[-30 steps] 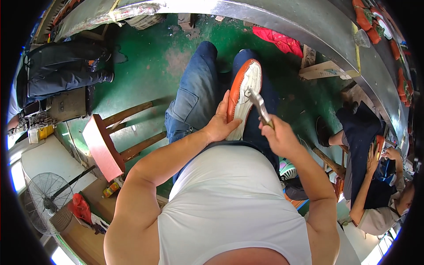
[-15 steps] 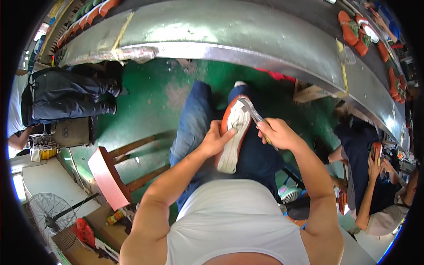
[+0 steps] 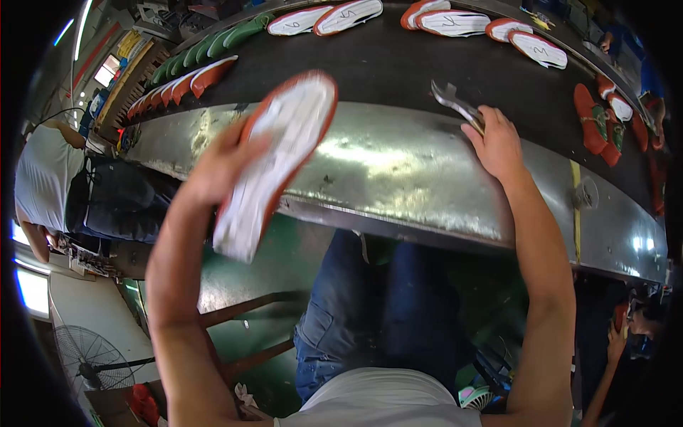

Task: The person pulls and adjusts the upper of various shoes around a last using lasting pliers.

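Above the front edge of a metal-edged bench [image 3: 398,171], my left hand [image 3: 224,165] is closed on a red shoe upper [image 3: 292,128] with a pale underside facing up. It is held tilted, toe end away from me, and somewhat blurred. My right hand [image 3: 500,146] is wrapped round the handle of metal pincers [image 3: 455,103], over the boundary between the metal edge and the dark belt-like surface [image 3: 384,71]. The pincers' jaw end points to the far left, apart from the shoe. Part of their handle is hidden in my hand.
Several red shoe uppers with white undersides [image 3: 455,23] lie along the bench's far side; green ones [image 3: 213,46] line the far left. More red shoes [image 3: 594,121] are at the right. A wire fan [image 3: 85,356] stands lower left. Other people [image 3: 50,171] are at both sides.
Both hands have gone from over my lap up and forward to the bench, moving apart. The shoe went left with my left hand, the pincers right with my right. The view has shifted toward the bench.
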`<state>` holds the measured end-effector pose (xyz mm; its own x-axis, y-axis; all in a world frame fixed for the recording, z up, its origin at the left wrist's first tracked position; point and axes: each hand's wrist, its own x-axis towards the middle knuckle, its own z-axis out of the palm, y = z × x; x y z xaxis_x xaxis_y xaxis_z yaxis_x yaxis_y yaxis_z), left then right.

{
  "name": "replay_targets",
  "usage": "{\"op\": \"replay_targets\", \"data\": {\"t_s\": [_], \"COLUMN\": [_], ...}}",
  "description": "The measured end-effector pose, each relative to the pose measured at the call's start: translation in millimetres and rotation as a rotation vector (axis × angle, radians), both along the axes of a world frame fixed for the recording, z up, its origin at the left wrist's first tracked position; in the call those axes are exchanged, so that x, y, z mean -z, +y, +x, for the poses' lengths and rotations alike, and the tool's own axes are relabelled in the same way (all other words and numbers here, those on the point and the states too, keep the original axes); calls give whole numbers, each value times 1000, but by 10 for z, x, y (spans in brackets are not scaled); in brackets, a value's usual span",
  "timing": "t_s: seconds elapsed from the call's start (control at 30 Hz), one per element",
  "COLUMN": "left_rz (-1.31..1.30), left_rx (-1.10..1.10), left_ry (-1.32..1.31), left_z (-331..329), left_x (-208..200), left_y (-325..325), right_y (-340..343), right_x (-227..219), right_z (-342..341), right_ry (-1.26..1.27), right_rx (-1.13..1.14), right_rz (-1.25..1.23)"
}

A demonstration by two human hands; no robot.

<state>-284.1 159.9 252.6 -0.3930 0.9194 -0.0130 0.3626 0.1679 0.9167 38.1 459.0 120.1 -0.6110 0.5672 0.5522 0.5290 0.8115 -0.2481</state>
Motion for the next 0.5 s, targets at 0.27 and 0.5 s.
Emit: {"op": "replay_targets", "data": {"t_s": [0.27,0.5], "left_rz": [-362,-570], "left_rx": [-92,268], "left_ry": [1631,1418], "left_z": [-762,-419], "left_x": [362,530], "left_y": [2853,3731], "right_y": [101,144], "right_x": [38,6], "right_z": [-87,10], "right_ry": [15,-30], "right_rx": [44,85], "right_rz": [-145,-244]}}
